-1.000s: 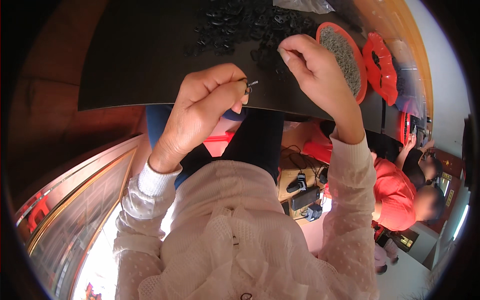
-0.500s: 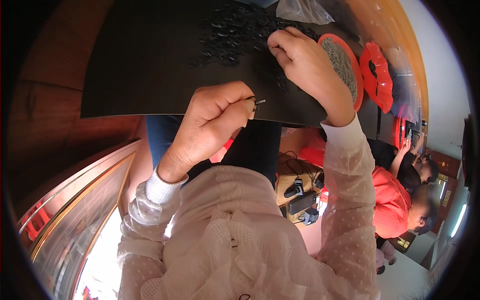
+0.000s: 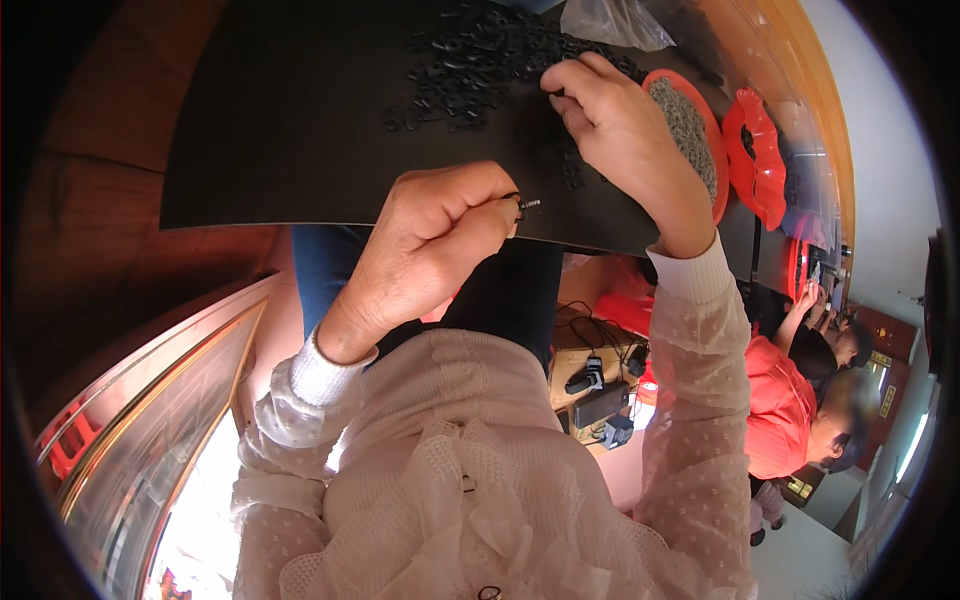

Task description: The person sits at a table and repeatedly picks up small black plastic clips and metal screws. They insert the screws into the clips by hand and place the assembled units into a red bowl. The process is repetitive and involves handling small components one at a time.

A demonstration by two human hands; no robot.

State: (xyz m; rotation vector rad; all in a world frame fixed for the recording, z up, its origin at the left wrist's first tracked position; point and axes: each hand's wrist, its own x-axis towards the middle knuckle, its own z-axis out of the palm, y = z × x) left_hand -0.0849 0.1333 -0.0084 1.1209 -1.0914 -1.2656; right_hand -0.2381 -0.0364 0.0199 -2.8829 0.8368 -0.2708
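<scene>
My left hand (image 3: 435,240) is closed in a pinch near the table's front edge. Out of its fingertips sticks a small black clip (image 3: 516,200) with a silver screw (image 3: 531,204) pointing right. Farther off and to the right, my right hand (image 3: 625,125) has its thumb and forefinger pressed together beside a pile of small black clips (image 3: 465,65). Something dark may be at those fingertips, but I cannot make it out. To the right of that hand, an orange-red dish (image 3: 719,150) holds a heap of grey screws (image 3: 683,128).
The dark tabletop (image 3: 290,150) ends just in front of my lap. A wavy-edged red bowl (image 3: 757,170) stands right of the dish. Clear plastic bag (image 3: 615,22) lies behind the pile. Chargers (image 3: 603,405) sit on a wooden stand below; people in red and dark clothes (image 3: 780,410) are at right.
Both hands keep nearly the same places and closed grips. My right hand has shifted very slightly right and down in the view.
</scene>
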